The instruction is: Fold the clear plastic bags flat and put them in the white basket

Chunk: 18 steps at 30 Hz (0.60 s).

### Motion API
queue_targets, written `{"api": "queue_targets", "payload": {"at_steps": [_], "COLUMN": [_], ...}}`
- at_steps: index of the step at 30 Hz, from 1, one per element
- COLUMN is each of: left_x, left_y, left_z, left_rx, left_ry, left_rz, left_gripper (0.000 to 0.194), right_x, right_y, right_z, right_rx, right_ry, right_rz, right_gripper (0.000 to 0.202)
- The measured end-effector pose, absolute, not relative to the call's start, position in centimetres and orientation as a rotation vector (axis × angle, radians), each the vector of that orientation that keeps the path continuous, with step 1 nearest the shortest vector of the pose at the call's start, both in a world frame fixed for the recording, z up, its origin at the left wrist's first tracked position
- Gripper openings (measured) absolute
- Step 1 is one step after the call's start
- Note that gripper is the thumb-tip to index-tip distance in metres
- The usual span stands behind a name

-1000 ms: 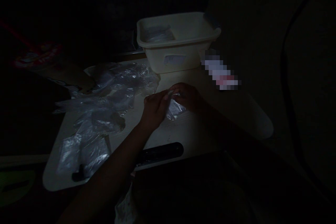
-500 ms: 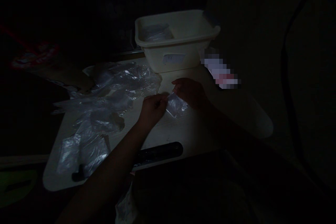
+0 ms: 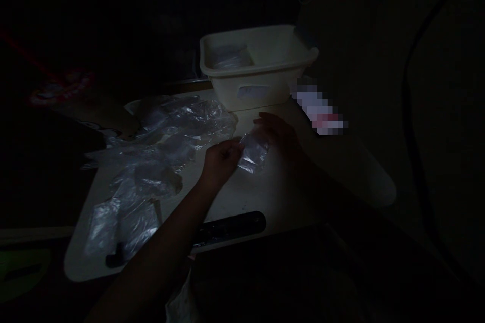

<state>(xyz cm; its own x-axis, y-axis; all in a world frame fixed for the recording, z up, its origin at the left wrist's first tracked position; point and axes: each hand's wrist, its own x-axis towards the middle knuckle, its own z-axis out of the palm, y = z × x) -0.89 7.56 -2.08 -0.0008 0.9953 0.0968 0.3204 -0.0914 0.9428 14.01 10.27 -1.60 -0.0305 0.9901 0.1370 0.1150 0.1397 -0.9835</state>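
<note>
A small clear plastic bag hangs just above the white tabletop, its surface catching the light. My left hand is closed, pinching the bag's left edge between thumb and fingers. On the bag's far right side is my right hand, dim and slightly blurred. Its fingers are apart and reach over toward the bag's top edge; whether they touch it is hard to make out. To the left of my hands lies a heap of clear plastic bags, with flatter bags near the table's left corner.
A cream plastic tub with clear bags inside stands at the table's back. Right of it lies a phone-like object, its face pixelated. A dark slot runs along the front edge. Another person's arm reaches in from the left.
My right hand's fingers have loosened and drawn slightly back from the bag, which stays in my left hand. The whole view has shifted a little, with the table lower in the picture.
</note>
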Motion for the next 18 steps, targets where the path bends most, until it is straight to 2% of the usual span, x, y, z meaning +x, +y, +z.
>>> {"api": "queue_targets", "payload": {"at_steps": [3,6,11,18], "left_x": [-1.0,-1.1,-1.0,-1.4], "left_y": [7.7,7.7,7.5,7.8], "left_z": [-2.0,-1.7,-1.4,-1.8], "left_rx": [1.363,1.292,1.185,1.127], "left_ry": [1.41,1.374,1.337,1.235], "left_rz": [1.18,1.207,1.244,1.255], "left_gripper": [0.015,0.015,0.018,0.026], "right_x": [14.3,14.3,14.0,13.9], "right_y": [10.6,10.4,9.8,9.8], "right_z": [-1.9,-1.6,-0.6,-0.5], "right_rx": [-1.22,-1.208,-1.279,-1.313], "right_ry": [-1.361,-1.571,-1.677,-1.685], "right_rz": [1.137,1.268,1.233,1.192], "right_gripper": [0.023,0.026,0.017,0.018]}}
